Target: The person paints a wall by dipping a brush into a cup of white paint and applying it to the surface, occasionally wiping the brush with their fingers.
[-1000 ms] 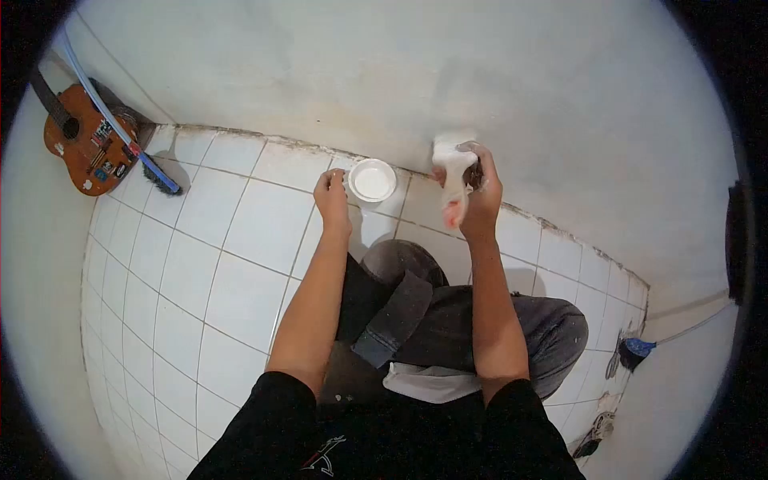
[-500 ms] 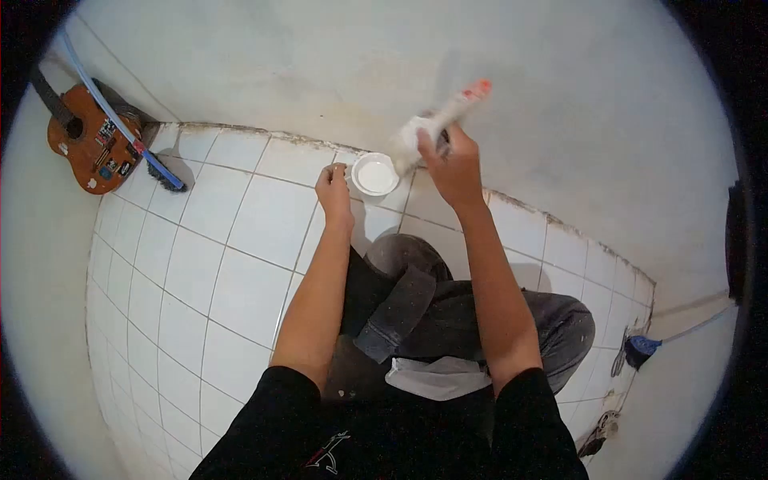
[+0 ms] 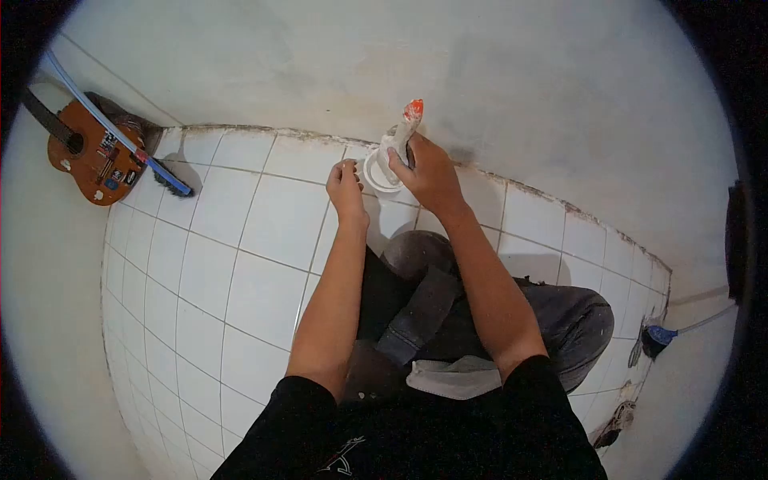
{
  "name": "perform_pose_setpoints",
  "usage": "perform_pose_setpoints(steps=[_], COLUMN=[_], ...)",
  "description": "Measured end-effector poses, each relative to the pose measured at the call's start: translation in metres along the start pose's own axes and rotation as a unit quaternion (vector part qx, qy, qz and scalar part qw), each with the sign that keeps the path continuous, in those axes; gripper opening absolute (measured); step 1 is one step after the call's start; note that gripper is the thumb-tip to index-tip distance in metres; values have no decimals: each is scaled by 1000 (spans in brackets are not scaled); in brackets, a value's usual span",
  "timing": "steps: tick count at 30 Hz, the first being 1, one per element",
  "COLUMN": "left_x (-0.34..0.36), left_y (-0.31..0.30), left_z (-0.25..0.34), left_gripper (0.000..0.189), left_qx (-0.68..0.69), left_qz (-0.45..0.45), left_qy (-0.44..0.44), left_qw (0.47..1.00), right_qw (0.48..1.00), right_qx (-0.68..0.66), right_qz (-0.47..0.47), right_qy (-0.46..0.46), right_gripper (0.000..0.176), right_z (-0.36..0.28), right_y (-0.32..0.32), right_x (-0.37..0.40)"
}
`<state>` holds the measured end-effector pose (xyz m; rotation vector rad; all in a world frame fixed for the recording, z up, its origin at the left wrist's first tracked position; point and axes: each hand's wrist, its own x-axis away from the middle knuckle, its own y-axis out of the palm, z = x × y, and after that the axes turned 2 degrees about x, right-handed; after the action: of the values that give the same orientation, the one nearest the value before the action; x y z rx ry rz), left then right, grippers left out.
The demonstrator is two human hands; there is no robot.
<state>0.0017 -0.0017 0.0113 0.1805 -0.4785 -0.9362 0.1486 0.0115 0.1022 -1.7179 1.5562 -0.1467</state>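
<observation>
Right hand [image 3: 428,172] grips a white-caked, orange-tipped brush [image 3: 402,132] dipped in the small round white cup [image 3: 373,174] on the tiled floor [image 3: 264,228]; left hand [image 3: 346,186] pinches its rim (lightly), so hard stirring could tip it.

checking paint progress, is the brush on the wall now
No, the right hand holds the brush dipped in the cup, which the left hand touches.
</observation>
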Motion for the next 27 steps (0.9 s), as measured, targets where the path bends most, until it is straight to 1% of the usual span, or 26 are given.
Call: perform_pose_setpoints(steps=[2, 4, 7, 13, 23, 25, 27], left_x=[-1, -1, 0, -1, -3, -4, -5], left_y=[-1, 1, 0, 0, 0, -1, -1], left_z=[0, 1, 3, 0, 0, -3, -2], left_gripper=[14, 14, 15, 16, 14, 13, 12], left_qx=[2, 7, 3, 3, -1, -3, 12], left_qz=[2, 1, -4, 0, -1, 2, -4], left_qy=[-2, -4, 0, 1, 0, 1, 2], left_qw=[1000, 1000, 1000, 1000, 1000, 1000, 1000], right_qw=[1000, 999, 1000, 999, 999, 997, 998], right_qx=[-1, 5, 15, 30, 37, 47, 44], right_qz=[6, -27, -19, -39, -17, -50, -50], right_qy=[-3, 22, 1, 12, 1, 18, 20], right_gripper=[31, 31, 32, 32, 33, 33, 33], right_z=[5, -1, 1, 3, 11, 7, 3], right_y=[5, 2, 4, 6, 13, 9, 7], right_x=[2, 0, 0, 0, 2, 1, 0])
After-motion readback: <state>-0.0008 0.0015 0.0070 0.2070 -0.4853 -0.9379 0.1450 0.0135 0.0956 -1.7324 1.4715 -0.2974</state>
